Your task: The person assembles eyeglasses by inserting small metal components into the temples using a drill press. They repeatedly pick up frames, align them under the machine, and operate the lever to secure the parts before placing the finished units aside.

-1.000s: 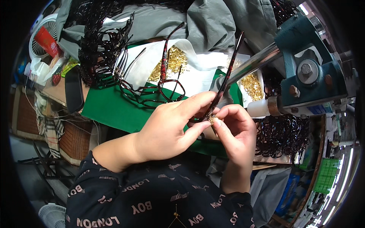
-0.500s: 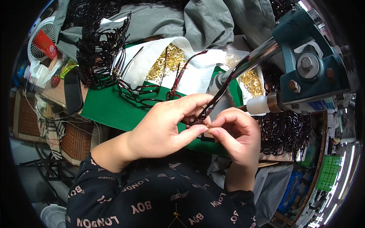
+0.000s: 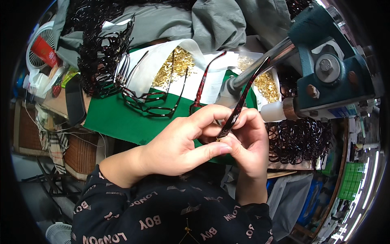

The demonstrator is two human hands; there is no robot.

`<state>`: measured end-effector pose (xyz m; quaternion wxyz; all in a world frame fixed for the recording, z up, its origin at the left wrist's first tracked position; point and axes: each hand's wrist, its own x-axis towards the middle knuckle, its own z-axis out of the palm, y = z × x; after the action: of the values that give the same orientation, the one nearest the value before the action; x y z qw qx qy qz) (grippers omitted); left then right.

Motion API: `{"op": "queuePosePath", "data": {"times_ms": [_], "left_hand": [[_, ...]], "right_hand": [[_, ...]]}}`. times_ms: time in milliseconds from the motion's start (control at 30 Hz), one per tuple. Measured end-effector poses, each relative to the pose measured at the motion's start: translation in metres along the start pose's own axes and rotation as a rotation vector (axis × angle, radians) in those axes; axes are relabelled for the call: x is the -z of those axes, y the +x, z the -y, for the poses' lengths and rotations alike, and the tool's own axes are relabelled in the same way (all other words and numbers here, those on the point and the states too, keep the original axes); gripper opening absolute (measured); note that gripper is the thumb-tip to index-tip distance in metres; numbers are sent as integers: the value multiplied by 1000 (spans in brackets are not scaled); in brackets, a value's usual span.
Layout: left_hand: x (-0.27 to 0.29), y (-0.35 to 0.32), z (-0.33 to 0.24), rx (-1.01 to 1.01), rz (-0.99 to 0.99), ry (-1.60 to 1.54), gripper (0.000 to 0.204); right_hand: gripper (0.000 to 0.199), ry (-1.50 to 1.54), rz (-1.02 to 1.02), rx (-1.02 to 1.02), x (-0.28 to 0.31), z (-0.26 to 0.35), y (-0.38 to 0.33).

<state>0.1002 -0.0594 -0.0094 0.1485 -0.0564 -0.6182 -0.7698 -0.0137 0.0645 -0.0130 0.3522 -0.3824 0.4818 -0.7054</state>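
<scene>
The worktop (image 3: 61,106) carried a green mat (image 3: 109,118), and a blue-green bench press (image 3: 333,69) stood at the right with its steel lever (image 3: 268,61) reaching toward the centre. White paper (image 3: 146,69) lay on the mat under two heaps of small brass fittings (image 3: 178,63). A stack of dark spectacle frames (image 3: 101,61) stood at the upper left, another pile of frames (image 3: 300,138) lay at the right, and one finished frame (image 3: 148,99) rested open on the mat.

The work piece was a dark red spectacle temple arm (image 3: 239,103), held above the near edge of the mat, rising up and to the right from the fingers.

The left hand (image 3: 178,142) was closed around the lower end of the temple arm, thumb and forefinger pinched together. The right hand (image 3: 250,142) was also closed, its fingertips pressed on the same lower end, where a small brass part (image 3: 219,139) appeared to sit; its exact seating could not be made out.

Judged from this grip, the step was fitting the brass part to the arm's end. Good practice called for a steady left-hand pinch close to the joint, the long arm kept clear of the lever, and light, square pressure from the right fingertips so that the small part did not tilt or slip.
</scene>
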Motion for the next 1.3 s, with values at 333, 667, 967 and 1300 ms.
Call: {"op": "queuePosePath", "data": {"times_ms": [333, 667, 967, 1300], "left_hand": [[-29, 29, -8, 93, -127, -454, 45], [-62, 76, 17, 19, -110, -693, 63], [-69, 78, 21, 31, -130, -731, 56], [-63, 79, 15, 93, -107, -635, 49]], "right_hand": [[14, -373, -301, 179, 17, -1, -40], [19, -840, -744, 255, 69, 39, -35], [18, -297, -258, 1106, 28, 153, 0], [27, -416, -732, 1255, 26, 148, 7]]}}
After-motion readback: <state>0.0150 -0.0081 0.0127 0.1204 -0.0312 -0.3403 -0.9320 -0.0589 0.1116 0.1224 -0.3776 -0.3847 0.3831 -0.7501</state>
